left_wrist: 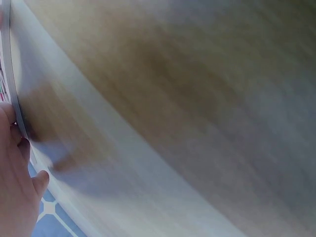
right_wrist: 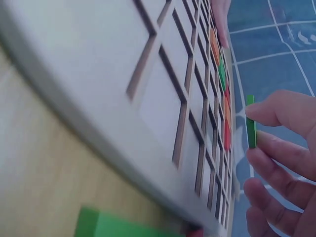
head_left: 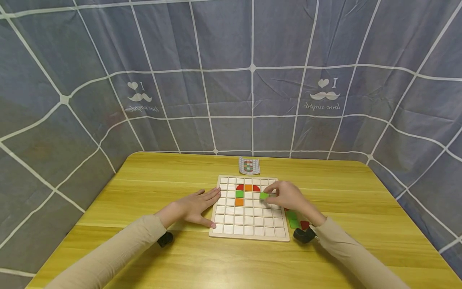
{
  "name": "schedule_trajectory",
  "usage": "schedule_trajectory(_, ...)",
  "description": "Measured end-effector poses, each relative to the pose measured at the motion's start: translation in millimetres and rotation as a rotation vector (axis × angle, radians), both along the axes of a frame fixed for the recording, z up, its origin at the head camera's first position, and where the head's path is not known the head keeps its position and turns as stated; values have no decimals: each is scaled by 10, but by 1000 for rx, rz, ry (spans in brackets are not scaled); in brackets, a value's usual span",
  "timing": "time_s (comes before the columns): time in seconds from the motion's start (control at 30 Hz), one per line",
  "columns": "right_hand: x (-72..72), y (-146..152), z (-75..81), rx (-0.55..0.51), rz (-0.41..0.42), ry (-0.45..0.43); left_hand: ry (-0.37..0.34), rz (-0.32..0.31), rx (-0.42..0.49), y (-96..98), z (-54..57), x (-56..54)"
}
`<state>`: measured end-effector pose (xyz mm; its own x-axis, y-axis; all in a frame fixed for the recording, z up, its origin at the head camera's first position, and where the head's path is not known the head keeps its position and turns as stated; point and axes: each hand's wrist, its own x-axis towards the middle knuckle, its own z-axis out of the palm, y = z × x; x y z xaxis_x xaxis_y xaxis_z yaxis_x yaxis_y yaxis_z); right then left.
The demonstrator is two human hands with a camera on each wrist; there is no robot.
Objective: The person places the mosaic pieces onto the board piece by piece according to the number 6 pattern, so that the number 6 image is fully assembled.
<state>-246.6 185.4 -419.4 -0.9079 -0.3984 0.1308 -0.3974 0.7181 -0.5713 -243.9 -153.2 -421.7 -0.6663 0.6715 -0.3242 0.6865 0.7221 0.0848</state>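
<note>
A wooden grid board lies flat on the table, its square cells partly filled with coloured tiles. In the upper rows sit a rounded red tile, an orange tile, another rounded red tile, a green tile and a second orange tile. My right hand pinches a green square tile between thumb and fingers, held over the board's right side. My left hand rests with spread fingers at the board's left edge, thumb near the lower left corner.
Behind the board lies a small printed pattern card. Loose green tiles and a red tile lie right of the board, under my right forearm. Dark wrist devices hang at both wrists. A grey grid-patterned curtain surrounds the table.
</note>
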Motion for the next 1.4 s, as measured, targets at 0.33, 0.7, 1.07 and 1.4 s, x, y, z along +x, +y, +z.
schedule_trajectory(0.33,-34,-212,-58,43,34,36,4,1,-6,-4,-7,-8)
schedule_trajectory(0.7,-49,-381,-58,68,70,-5,4,2,-15,0,-19,-8)
schedule_trajectory(1.07,-60,-430,-88,95,89,-2,16,-30,-1,3,-1,-8)
schedule_trajectory(1.4,-55,-433,-100,93,102,-13,16,-23,6,-1,-1,-11)
